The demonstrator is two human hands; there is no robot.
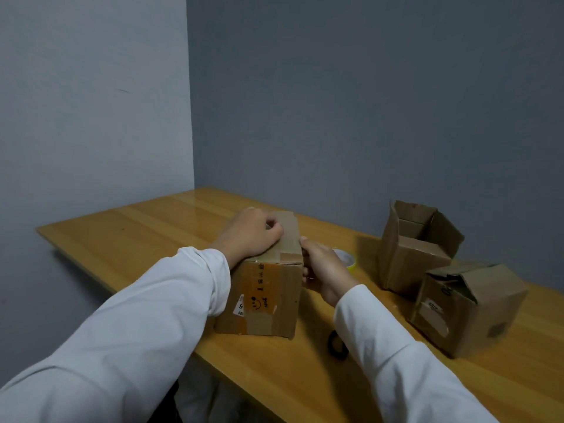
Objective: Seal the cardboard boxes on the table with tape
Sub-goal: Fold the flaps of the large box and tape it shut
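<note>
Fingers of my left hand (248,232) curl on the closed box (268,288) top mid-table; my right hand (325,270) grips its side. "NICE" and a smiley mark the front. Tape roll (348,260) sits behind.

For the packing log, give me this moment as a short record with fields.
box in work: closed box, taped on top
left hand: left hand rests on the box top, fingers curled at the tape
right hand: right hand holds the box's right side
tape roll: tape roll on the table, behind the right hand
other boxes: open box; crumpled box, flaps not flat
</note>
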